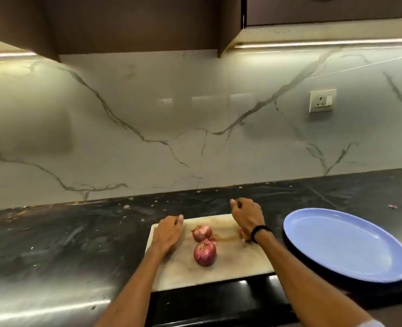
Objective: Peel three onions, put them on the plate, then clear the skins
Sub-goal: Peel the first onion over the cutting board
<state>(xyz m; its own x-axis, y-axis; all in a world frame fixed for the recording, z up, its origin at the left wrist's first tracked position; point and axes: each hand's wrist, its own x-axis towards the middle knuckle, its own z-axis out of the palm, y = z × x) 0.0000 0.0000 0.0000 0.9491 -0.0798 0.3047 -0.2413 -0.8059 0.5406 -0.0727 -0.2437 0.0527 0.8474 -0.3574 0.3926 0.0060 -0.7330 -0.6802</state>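
Note:
Two red onions lie in their skins on a pale cutting board (230, 263): one (204, 253) toward the front, the other (202, 233) just behind it with its skin partly torn. Only a sliver of a third onion (242, 235) shows at the board's right side, behind my right wrist. My left hand (167, 233) rests on the board's left part, fingers relaxed and holding nothing. Over the far right corner of the board is my right hand (247, 215), its fingers loosely curled with nothing visible in them. A blue plate (384, 260) sits to the right of the board with nothing on it.
The board lies on a dark, speckled stone counter (65, 237) that ends at a marble backsplash. A wall socket (321, 100) is up on the right. A small scrap of skin (392, 206) lies on the counter far right. Dark cabinets hang overhead.

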